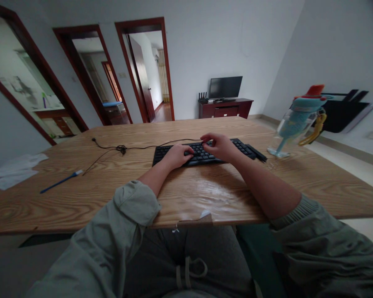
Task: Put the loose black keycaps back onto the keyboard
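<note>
A black keyboard lies on the wooden table in front of me. My left hand rests over its left half, fingers bent, with a small gap between thumb and index finger. Over the middle and rear keys, my right hand is arched; its index finger and thumb curve apart, and no held thing shows between them. The lower fingertips of both hands are partly hidden. From the keyboard's back edge a thin black cable runs left to a small bundle.
A blue-handled brush and white tissue lie left on the table. A black strip sits right of the keyboard, beside tiny clear bits. Farther right stands a clear bottle with an orange-topped lid.
</note>
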A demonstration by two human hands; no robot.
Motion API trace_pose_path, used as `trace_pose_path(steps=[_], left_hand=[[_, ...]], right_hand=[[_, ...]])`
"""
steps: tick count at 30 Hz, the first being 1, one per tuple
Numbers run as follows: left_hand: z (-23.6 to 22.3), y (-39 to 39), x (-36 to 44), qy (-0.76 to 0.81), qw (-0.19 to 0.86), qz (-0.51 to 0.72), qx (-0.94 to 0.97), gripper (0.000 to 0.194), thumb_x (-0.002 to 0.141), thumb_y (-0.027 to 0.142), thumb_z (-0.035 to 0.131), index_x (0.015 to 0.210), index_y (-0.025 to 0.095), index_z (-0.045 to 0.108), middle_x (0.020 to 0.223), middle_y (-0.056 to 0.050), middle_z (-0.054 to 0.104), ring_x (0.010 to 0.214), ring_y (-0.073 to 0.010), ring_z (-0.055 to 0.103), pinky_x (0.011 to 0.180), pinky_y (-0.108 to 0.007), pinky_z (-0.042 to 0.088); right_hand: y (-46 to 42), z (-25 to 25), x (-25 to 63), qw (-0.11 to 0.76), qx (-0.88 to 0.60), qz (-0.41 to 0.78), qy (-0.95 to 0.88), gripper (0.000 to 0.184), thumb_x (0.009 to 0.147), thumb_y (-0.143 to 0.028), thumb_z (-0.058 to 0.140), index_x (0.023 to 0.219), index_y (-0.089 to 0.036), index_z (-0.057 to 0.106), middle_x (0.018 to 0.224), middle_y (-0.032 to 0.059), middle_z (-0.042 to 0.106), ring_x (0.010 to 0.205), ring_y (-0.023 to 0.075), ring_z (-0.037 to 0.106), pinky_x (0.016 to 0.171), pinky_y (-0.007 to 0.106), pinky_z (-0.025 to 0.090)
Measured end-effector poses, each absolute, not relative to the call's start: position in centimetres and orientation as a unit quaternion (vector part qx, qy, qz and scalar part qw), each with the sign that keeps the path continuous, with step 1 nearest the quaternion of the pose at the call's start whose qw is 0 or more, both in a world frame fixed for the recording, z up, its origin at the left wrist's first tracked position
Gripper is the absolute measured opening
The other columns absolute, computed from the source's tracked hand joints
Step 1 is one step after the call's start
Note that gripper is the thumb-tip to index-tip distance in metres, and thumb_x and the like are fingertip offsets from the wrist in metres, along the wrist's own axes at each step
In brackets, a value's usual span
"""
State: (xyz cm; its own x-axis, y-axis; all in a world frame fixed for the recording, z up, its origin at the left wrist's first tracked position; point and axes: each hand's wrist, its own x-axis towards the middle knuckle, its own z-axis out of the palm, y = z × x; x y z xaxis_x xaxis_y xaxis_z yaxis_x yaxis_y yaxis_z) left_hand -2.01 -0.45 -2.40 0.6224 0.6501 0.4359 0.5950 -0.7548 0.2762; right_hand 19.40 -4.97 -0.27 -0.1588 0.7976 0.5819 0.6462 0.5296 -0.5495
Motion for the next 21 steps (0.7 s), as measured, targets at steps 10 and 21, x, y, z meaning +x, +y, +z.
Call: trace_pose_path(steps=[10,21], left_hand=[[-2.33,-0.09,-1.52,0.279,0.001,0.225,0.934,0.021,0.084,0.021,0.058,0.096,0.021,0.075,0.100,-0.004,0.074,0.095,-0.0194,0.066,0.097,-0.035,0.044],[-2.02,-0.83,-1.54,0.267,-0.039,0.186,0.945,0.028,0.081,0.014,0.054,0.096,0.024,0.076,0.107,-0.003,0.073,0.099,-0.0213,0.063,0.098,-0.038,0.042]], right_hand=[[-4.75,-0.43,19.50,0.437,-0.470,0.085,-0.762,0.031,0.074,-0.023,0.060,0.102,-0.016,0.069,0.091,0.0053,0.072,0.062,0.0125,0.055,0.060,0.026,0.045],[-4.89,-0.40,19.51,0.433,-0.474,0.080,-0.763,0.030,0.074,-0.024,0.060,0.101,-0.015,0.070,0.089,0.0056,0.072,0.063,0.0130,0.055,0.063,0.027,0.045]])
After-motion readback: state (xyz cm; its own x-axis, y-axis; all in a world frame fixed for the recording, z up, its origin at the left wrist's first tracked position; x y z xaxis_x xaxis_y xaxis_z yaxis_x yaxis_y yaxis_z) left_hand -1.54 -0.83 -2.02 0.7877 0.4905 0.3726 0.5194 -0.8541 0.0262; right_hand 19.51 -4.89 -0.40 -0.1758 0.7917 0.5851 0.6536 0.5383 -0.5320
